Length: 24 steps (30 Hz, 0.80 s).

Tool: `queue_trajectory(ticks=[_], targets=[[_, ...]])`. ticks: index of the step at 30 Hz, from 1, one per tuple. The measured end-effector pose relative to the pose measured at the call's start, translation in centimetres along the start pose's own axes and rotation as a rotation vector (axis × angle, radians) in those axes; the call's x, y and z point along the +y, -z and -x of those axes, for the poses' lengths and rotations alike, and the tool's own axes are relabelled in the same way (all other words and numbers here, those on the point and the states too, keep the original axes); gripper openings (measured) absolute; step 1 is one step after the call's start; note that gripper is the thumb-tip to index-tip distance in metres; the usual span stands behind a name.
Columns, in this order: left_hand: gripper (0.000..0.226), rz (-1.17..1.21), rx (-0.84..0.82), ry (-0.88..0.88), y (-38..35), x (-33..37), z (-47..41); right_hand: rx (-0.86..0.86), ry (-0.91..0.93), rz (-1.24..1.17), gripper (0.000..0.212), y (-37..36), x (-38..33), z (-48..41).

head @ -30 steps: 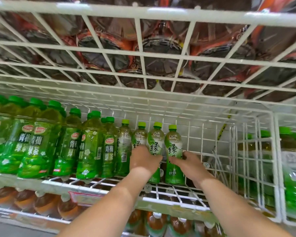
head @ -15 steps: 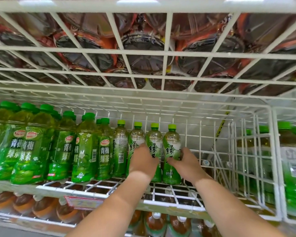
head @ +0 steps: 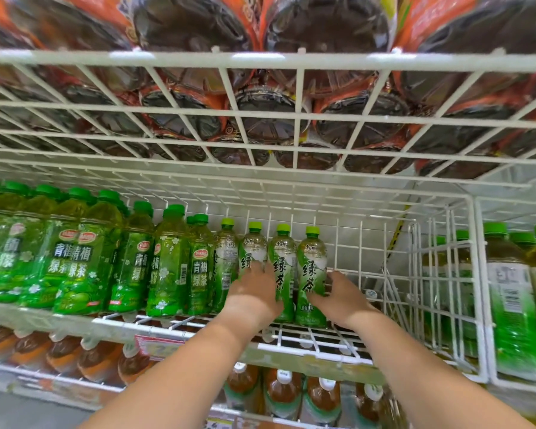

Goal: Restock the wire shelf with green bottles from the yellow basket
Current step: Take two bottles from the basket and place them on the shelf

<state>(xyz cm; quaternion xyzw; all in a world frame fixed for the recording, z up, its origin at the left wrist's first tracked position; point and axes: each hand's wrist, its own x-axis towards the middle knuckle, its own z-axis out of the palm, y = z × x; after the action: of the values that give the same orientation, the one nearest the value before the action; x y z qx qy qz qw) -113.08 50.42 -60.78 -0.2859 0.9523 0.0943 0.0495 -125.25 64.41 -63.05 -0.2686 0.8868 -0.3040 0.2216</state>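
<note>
Several green tea bottles with light-green caps stand upright in a row on the white wire shelf (head: 310, 342). My left hand (head: 254, 297) wraps round the lower part of the second bottle (head: 253, 247), beside the third bottle (head: 283, 267). My right hand (head: 342, 300) grips the rightmost bottle (head: 311, 267) from its right side, thumb on the front. Both bottles rest on the shelf wires. The yellow basket is out of view.
A dense block of larger green plum-tea bottles (head: 84, 261) fills the shelf's left. A wire divider (head: 474, 274) closes the right, with more bottles (head: 511, 298) beyond. Bare wire lies right of my right hand. Dark bottles (head: 260, 119) sit overhead, brown tea bottles (head: 279, 394) below.
Both hands stay on the same bottles at the right end of the row. My view has tilted upward and drawn a little closer to the shelf.
</note>
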Motion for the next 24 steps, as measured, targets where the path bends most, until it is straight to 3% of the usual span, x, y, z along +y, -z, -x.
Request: queue_trajectory(ticks=[6,14,24], targets=[[0.079,-0.062,-0.025,-0.098,0.6,-1.6,2.4,0.015,0.018,0.461,0.093,0.3,-0.6,2.3],[0.082,-0.162,0.017,-0.237,1.0,-1.7,5.2,0.133,0.27,0.633,0.085,1.3,-2.0,6.6],[0.081,-0.193,0.151,-0.238,0.1,-1.6,6.7,0.194,0.35,0.723,0.08,0.9,-2.4,9.3]])
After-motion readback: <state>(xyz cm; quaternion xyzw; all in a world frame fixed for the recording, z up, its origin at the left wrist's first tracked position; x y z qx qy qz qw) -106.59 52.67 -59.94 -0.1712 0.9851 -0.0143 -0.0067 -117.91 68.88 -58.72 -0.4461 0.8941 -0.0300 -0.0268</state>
